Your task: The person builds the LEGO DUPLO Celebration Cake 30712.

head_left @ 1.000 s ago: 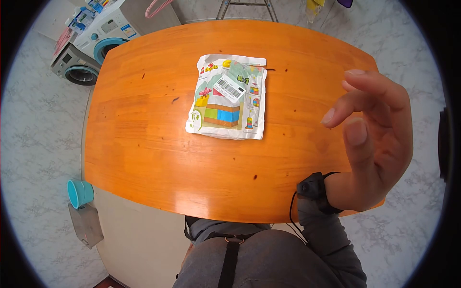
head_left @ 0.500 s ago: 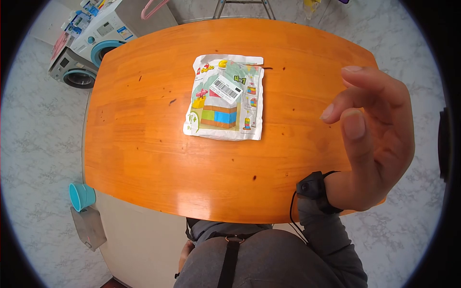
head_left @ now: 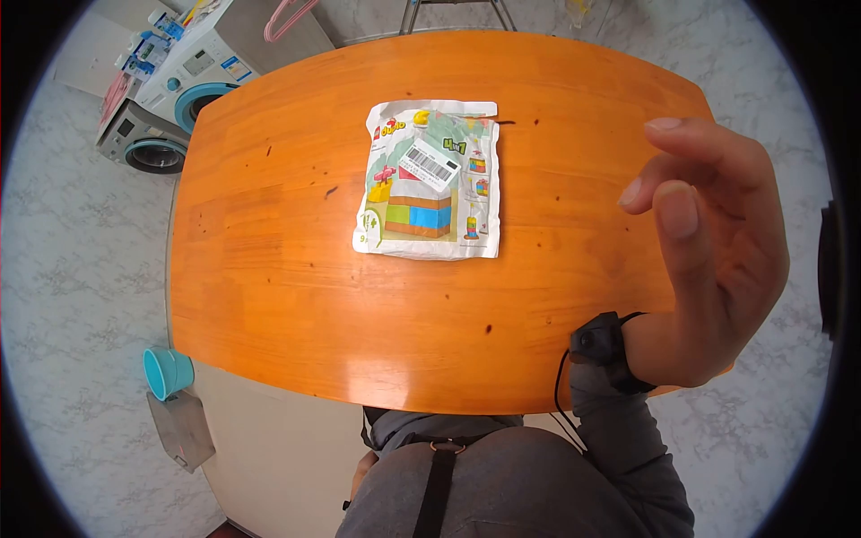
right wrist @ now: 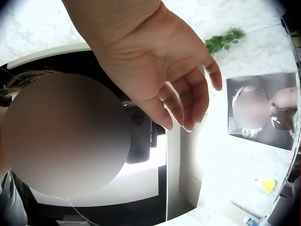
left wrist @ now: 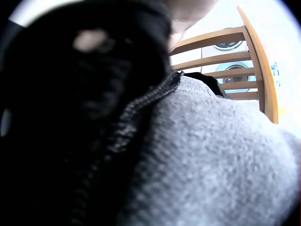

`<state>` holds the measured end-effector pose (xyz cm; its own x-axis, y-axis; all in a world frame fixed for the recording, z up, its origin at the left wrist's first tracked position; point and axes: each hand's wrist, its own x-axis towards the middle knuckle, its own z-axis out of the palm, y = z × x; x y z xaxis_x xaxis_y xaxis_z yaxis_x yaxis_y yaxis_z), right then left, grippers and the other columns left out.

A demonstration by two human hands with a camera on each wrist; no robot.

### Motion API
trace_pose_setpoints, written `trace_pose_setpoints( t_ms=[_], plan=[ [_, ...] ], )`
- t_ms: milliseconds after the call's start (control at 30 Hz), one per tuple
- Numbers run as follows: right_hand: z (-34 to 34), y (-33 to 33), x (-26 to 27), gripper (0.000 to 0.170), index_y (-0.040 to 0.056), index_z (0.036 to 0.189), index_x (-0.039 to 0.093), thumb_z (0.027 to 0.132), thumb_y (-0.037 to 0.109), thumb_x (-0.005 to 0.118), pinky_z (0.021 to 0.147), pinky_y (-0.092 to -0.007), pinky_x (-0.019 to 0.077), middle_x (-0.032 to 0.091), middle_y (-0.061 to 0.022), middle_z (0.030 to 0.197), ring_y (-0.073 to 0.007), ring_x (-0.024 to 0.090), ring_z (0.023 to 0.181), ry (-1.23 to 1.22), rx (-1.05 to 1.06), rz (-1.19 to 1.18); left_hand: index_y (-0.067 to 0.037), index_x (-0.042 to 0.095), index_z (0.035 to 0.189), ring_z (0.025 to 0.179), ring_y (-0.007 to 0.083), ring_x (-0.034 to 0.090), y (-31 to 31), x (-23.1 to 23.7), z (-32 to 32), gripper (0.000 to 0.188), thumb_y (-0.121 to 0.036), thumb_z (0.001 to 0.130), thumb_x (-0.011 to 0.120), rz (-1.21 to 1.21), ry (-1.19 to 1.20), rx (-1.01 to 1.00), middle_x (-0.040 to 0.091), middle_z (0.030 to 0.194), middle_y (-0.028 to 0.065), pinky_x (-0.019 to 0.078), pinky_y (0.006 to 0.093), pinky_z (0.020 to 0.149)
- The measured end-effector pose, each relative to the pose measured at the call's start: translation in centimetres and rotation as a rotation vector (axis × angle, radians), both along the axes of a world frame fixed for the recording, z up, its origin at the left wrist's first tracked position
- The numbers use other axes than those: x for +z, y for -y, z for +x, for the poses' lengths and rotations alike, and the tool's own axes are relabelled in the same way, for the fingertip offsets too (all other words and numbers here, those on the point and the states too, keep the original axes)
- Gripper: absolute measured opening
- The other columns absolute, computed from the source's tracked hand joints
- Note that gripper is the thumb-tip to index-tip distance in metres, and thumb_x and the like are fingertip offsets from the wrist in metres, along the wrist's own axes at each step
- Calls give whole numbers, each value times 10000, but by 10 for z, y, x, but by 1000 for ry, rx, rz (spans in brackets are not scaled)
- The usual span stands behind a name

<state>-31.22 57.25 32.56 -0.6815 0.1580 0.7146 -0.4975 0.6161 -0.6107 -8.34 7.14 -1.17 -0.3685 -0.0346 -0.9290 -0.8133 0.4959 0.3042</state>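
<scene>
A white Duplo toy bag (head_left: 426,184) with printed coloured bricks and a barcode sticker lies flat on the wooden table (head_left: 269,296). My right hand (head_left: 717,233) is raised over the table's right side, well apart from the bag. Its fingers bend loosely, the thumb stands up, and nothing is between them. The right wrist view shows the same hand (right wrist: 155,70) empty, fingers hanging loosely. Low at my side, beside the grey clothing, only a small part of my left hand (head_left: 364,471) shows; its fingers are hidden. In the left wrist view, a blurred bit of skin (left wrist: 188,14) appears above grey cloth.
Two washing machines (head_left: 148,143) stand beyond the table's far left corner. A turquoise bucket (head_left: 168,373) and a grey box (head_left: 182,430) are on the floor at left. Metal ladder legs (head_left: 411,16) show behind the table. A cable (head_left: 558,394) hangs from my right wrist camera.
My right hand has risen slightly, keeping its loose bend. The head view has shifted a little. The bag stays in its place on the table.
</scene>
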Motion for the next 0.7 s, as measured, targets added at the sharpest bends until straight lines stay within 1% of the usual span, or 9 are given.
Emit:
trace_pose_setpoints(
  t_ms=[33,133,267,333,367,433,467,533,700],
  plan=[
    [0,-2,1,244,-58,1028,572,872,128,546,660,-223,399,567,-77,774,-107,532,682,25,22,25,46,608,1082,821,187,653,0,0,-1,472,-304,769,665,-1,-3,0,689,885,108,514,316,771],
    [-1,2,0,230,-58,1024,573,873,113,542,664,-220,402,572,-82,787,-112,535,684,-11,60,7,46,610,1079,822,187,653,0,1,-6,469,-303,771,664,-9,-19,-14,689,885,108,513,316,773],
    [4,2,1,206,-61,1001,576,868,93,540,675,-228,414,576,-85,810,-114,540,687,-12,20,8,46,613,1075,823,186,653,-2,-1,-10,464,-302,772,664,-21,-27,-42,689,884,108,512,315,775],
    [7,3,1,169,-55,958,582,866,81,543,680,-236,428,575,-84,828,-116,546,691,5,-18,-111,46,614,1073,823,185,652,-4,-3,-10,462,-301,773,664,-22,-26,-45,689,884,108,511,314,777],
    [5,1,2,169,-55,958,582,866,81,543,680,-236,428,575,-84,828,-116,546,691,0,-16,-107,47,615,1073,824,185,652,-5,-4,-12,461,-301,774,664,-22,-31,-47,690,884,108,511,314,777],
    [-1,-7,6,138,-43,919,584,874,82,544,677,-234,434,577,-84,843,-118,548,690,-46,88,20,47,616,1071,824,184,652,-6,-4,-13,458,-300,775,664,-25,-34,-51,690,883,108,510,314,779],
    [-1,-6,6,138,-43,919,584,874,82,544,677,-234,434,577,-84,843,-118,548,690,-50,88,21,47,617,1070,824,184,652,-6,-5,-13,457,-300,775,663,-27,-36,-53,690,883,108,510,313,779],
    [-1,-4,6,125,-31,907,586,879,86,550,673,-226,431,581,-80,852,-116,548,692,-29,61,-80,47,618,1068,825,184,652,-8,-5,-14,455,-299,776,663,-30,-41,-58,690,883,108,509,313,781],
    [-1,-3,7,115,-27,914,586,876,76,554,674,-224,427,582,-76,853,-110,543,695,-11,49,-79,47,621,1064,826,182,651,-10,-4,-10,450,-298,779,663,-36,-50,-59,690,882,108,507,312,784]
  ],
)
